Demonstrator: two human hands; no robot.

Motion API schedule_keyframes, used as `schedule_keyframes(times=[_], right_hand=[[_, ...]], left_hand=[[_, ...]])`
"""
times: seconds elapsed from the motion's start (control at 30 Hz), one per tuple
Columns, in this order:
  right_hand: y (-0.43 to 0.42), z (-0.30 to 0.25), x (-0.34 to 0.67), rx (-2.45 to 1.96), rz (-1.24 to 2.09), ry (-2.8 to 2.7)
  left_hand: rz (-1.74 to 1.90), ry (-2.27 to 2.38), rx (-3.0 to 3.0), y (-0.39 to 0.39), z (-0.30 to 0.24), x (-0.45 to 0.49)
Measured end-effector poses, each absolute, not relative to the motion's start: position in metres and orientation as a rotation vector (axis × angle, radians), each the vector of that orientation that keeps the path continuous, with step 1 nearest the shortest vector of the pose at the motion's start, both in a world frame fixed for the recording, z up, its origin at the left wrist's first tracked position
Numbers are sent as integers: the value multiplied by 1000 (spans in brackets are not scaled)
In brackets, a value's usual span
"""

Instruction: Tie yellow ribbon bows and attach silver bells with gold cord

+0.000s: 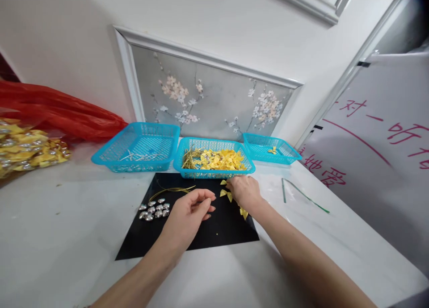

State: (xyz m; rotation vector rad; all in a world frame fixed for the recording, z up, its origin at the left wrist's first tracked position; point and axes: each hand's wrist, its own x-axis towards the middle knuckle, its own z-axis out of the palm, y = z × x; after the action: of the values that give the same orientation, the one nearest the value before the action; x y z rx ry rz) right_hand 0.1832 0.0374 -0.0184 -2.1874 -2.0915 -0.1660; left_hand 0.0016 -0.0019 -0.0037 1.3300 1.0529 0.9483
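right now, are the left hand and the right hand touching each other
Apart: the head view shows bare black mat between the left hand and the right hand.

Can't see the far right corner of the black mat (217, 234) behind the right hand (246, 193)! Can't make out any grip by its fingers (233, 183), nor the left edge of the surface (50, 241), cropped like the red plastic (50, 105).

White wall (83, 35) at far side, carrying a grey panel (211, 87) of pale blossoms within white moulding (214, 60); part of a second moulded frame (304, 0) upper right. White board (395, 85) at right bears pinkish-red handwriting (355, 105). White tabletop (67, 245) below, light diffuse, shadows soft.
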Motion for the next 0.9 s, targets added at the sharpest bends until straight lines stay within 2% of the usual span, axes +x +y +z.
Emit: schedule_keyframes(times=[0.3, 0.7, 0.8, 0.9], right_hand=[[24, -10, 191, -2147, -179, -2120], [22, -23, 194, -2036, -27, -2089], [22, -10, 197, -1977, 15, -2044], [-2, 26, 199, -1853, 53, -1979]], left_hand=[[947, 1037, 1315, -1, -6, -2], [926, 1028, 1313, -2, -7, 0], [941, 1042, 1296, -1, -5, 0], [954, 1057, 1273, 1, -4, 0]])
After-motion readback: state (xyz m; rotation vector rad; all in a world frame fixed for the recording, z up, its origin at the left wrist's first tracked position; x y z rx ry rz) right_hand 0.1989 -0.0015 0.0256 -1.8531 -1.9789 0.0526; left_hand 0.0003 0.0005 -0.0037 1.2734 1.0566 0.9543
